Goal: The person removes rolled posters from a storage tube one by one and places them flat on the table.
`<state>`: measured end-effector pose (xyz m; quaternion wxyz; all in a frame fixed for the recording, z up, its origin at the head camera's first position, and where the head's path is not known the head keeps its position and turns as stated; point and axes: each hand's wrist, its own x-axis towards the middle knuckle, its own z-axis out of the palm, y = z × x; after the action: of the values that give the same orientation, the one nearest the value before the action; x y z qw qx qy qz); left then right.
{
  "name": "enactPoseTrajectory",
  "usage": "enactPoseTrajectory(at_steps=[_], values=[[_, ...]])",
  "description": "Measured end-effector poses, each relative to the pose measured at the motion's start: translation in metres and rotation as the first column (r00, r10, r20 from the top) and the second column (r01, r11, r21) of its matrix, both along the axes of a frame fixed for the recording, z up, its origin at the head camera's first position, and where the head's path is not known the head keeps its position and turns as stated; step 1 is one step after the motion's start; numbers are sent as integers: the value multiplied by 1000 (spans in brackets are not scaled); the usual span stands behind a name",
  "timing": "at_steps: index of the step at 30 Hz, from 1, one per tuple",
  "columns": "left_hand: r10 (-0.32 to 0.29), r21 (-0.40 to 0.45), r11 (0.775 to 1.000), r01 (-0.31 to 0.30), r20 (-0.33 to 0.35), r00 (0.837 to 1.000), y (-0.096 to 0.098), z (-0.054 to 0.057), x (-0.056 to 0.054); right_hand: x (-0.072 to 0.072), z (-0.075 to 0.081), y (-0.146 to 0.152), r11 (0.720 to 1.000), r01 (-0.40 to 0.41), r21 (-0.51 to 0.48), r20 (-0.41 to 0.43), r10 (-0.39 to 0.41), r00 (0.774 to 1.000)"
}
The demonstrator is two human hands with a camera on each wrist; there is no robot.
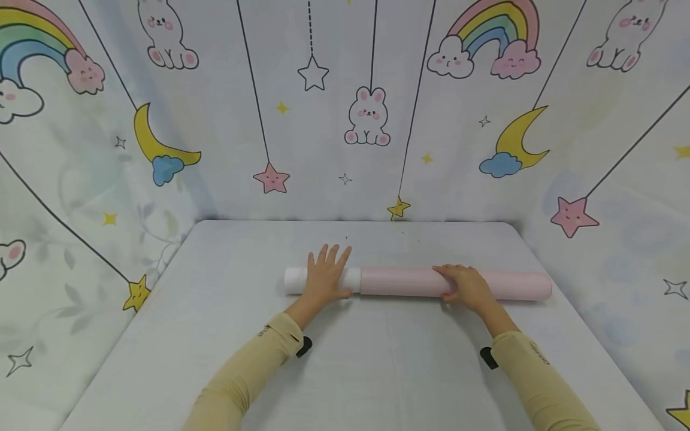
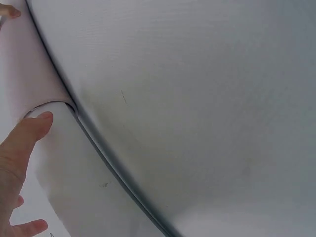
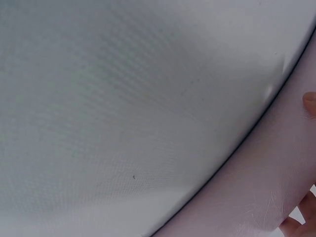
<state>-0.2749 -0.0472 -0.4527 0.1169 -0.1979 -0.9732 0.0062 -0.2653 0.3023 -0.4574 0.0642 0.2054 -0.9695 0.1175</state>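
the pink-and-white roll (image 1: 399, 283) lies crosswise, white end (image 1: 295, 281) leftward.

Both my arms (image 1: 245, 365) reach toward the bench's (image 1: 399, 365) far edge, left grip (image 1: 326, 278) splayed, right grip (image 1: 468, 288) curved.

A long pale-beige left sleeve (image 1: 237, 377) is being worn, a small dark marking (image 1: 263, 331) being displayed beside the left cuff (image 1: 288, 335) and a black block (image 1: 304, 346) being shown at its inner edge. Well right of that cuff, a matching right sleeve (image 1: 541, 389) is being worn, a second dark marking (image 1: 539, 353) and second black block (image 1: 489, 358) being displayed.
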Motion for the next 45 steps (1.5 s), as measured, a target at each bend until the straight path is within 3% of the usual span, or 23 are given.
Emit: enactPoseTrajectory(at_steps=[5,15,22,31,45], values=[[-7,-64,998,10,52,999,8,-1,-7,-1,-2,1,1000,-5,8,-19,6,1000],[-24,-92,995,39,161,987,19,-7,-12,-2,-5,2,1000,-9,-9,-21,9,1000],[-19,-30,999,28,266,964,20,-17,-15,0,-6,1,1000,-3,-7,-27,3,1000],[-25,-36,999,37,285,958,20,-14,-16,0,-4,0,1000,-10,-3,-37,10,999],[-17,-1,1000,18,357,934,6,-15,-18,-1,-4,1,1000,-12,12,-38,13,999]])
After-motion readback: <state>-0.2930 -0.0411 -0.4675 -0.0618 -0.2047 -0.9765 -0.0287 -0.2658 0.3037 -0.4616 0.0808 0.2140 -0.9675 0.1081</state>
